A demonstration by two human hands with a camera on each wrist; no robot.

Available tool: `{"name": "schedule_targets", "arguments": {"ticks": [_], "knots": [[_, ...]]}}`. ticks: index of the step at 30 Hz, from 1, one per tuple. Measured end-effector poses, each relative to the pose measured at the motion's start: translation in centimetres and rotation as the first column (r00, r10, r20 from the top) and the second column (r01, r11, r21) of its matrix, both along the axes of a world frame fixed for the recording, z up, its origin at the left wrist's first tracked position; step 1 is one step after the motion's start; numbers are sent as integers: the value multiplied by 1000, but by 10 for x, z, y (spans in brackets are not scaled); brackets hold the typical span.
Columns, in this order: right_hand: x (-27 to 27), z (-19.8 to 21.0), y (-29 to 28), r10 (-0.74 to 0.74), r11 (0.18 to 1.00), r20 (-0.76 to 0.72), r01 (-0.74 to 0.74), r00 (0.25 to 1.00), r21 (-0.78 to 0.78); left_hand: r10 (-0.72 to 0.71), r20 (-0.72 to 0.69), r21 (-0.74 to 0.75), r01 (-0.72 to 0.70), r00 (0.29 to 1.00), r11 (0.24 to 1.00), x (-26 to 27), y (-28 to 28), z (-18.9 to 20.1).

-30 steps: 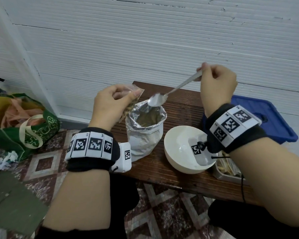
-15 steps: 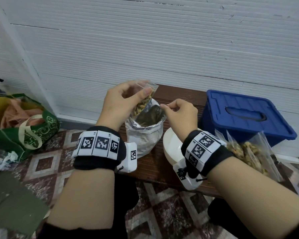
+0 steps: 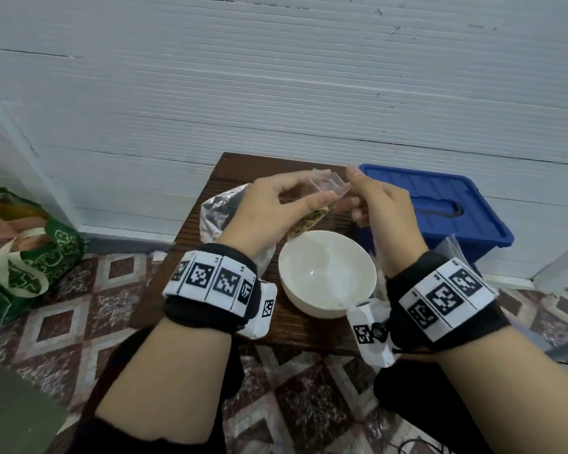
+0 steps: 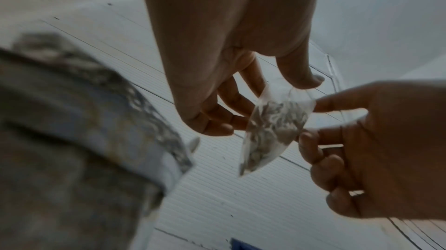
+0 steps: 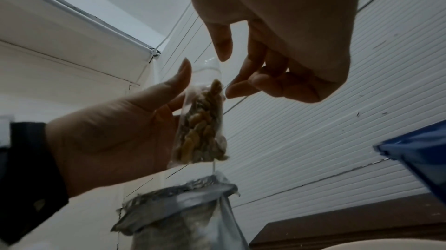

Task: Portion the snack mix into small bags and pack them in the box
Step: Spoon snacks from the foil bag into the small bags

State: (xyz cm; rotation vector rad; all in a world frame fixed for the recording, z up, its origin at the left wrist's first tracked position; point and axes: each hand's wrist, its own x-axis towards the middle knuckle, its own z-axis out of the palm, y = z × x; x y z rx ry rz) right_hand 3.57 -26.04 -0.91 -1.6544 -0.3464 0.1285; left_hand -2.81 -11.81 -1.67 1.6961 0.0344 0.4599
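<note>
A small clear bag (image 3: 325, 190), part filled with snack mix, hangs tilted over the white bowl (image 3: 309, 303). My left hand (image 3: 310, 191) grips it between thumb and fingers. From below, the mix fills the lower half of the bag (image 5: 202, 126). My right hand (image 3: 354, 198) meets the bag's upper right edge, where thumb and forefinger pinch it (image 5: 226, 72). In the left wrist view the small bag (image 4: 272, 126) shows between both hands. Behind my left hand the open foil snack bag (image 3: 217, 211) stands on the table. The blue box (image 3: 440, 198) sits at the right, lid on.
The small brown table (image 3: 177, 273) stands against a white wall. Clear plastic bags (image 3: 453, 250) lie between the bowl and the blue box. A green cloth bag (image 3: 30, 257) sits on the tiled floor to the left.
My right hand no longer holds the spoon and has come up to the small bag's edge. My left hand has carried the bag rightward, from above the foil bag to above the bowl.
</note>
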Motion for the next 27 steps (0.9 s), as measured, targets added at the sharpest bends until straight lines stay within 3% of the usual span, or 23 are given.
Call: {"name": "schedule_targets", "arguments": {"ticks": [7, 17, 24, 27], "knots": [[1, -14, -46, -80, 989, 106, 92, 991, -115, -108, -96, 257, 129, 990, 958, 15, -34, -23], [12, -18, -77, 49, 949, 114, -10, 992, -316, -302, -349, 261, 401, 887, 878, 23, -37, -41], [10, -16, -79, 44, 953, 69, -21, 997, -302, -225, -308, 222, 300, 925, 928, 29, -43, -55], [9, -14, -82, 77, 904, 115, -21, 990, -427, -194, -294, 190, 257, 936, 948, 31, -45, -59]]}}
